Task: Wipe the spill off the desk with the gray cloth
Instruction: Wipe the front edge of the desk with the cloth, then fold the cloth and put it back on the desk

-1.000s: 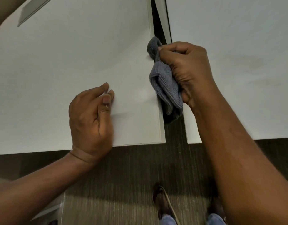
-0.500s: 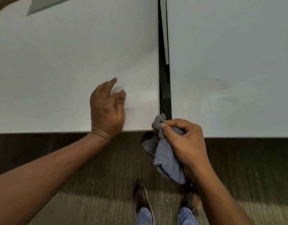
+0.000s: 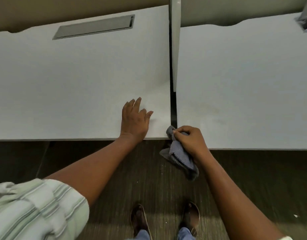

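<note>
My right hand (image 3: 190, 142) is closed around the gray cloth (image 3: 179, 156), holding it at the front corner where the two white desks meet; most of the cloth hangs below the desk edge over the floor. My left hand (image 3: 134, 120) lies flat with fingers spread on the left desk (image 3: 71, 84), near its front right corner. The right desk (image 3: 244, 84) carries a faint smeared mark (image 3: 211, 110) a little beyond my right hand. I see no clear puddle on either desk.
A dark gap (image 3: 173, 108) and a thin upright divider panel (image 3: 175, 40) separate the desks. A gray cable-slot cover (image 3: 95, 26) is set into the back of the left desk. A dark object (image 3: 306, 19) sits at the far right corner. Carpet and my shoes lie below.
My right hand has drawn the cloth back along the gap to the front edge of the desks. My left hand's fingers have spread flat. The view has pulled back, showing more desk.
</note>
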The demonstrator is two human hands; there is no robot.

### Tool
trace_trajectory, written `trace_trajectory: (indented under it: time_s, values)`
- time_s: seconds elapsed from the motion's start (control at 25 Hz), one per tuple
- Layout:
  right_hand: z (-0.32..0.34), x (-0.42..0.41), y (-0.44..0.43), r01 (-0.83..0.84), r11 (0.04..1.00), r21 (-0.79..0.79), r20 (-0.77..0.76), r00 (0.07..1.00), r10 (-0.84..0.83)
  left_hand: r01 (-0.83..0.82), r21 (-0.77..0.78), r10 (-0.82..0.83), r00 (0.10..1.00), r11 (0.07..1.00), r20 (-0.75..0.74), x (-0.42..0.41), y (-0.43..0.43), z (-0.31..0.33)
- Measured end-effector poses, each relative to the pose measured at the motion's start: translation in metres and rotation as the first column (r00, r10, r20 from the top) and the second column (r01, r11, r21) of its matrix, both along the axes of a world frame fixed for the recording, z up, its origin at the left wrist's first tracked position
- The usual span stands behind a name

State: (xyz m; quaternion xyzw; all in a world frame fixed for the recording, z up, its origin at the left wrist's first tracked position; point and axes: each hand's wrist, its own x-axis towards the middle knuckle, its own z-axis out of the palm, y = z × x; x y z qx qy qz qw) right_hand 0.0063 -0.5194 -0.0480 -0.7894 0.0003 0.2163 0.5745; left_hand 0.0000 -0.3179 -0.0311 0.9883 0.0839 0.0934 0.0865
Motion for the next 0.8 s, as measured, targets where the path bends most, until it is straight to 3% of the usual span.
trace_trajectory:
  time_s: [0.12,0.24,0.36,0.48,0.56,0.64,0.72,0.8]
  values:
    - [0.020,-0.024,-0.011,0.031,0.997,0.069,-0.071,0.997,-0.026,-0.040,-0.125,0.042,0.999,0.991,0.018,-0.015,-0.006,0.014]
    - [0.040,-0.036,-0.008,0.207,0.952,0.225,-0.197,0.967,-0.163,-0.055,-0.276,0.066,0.997,0.960,0.030,-0.034,-0.006,0.027]
    - [0.066,-0.051,0.007,0.451,0.704,0.548,-0.465,0.865,-0.192,-0.064,-0.408,0.104,0.992,0.911,0.076,-0.054,0.004,0.041]
    - [0.089,-0.065,0.030,0.562,0.531,0.634,-0.587,0.797,-0.143,-0.092,-0.564,0.172,0.981,0.821,0.090,-0.073,0.015,0.055]
    - [0.100,-0.074,0.045,0.608,0.468,0.642,-0.630,0.766,-0.130,-0.144,-0.711,0.184,0.983,0.688,-0.020,-0.086,0.017,0.066]
    - [0.107,-0.083,0.058,0.613,0.456,0.646,-0.600,0.776,-0.194,-0.240,-0.838,0.131,0.971,0.490,-0.201,-0.096,0.020,0.077]
    - [0.115,-0.095,0.066,0.593,0.420,0.687,-0.542,0.803,-0.248,-0.354,-0.912,0.013,0.933,0.208,-0.359,-0.106,0.022,0.086]
    - [0.125,-0.110,0.072,0.562,0.359,0.745,-0.502,0.827,-0.252,-0.424,-0.901,-0.162,0.899,-0.089,-0.407,-0.115,0.023,0.096]
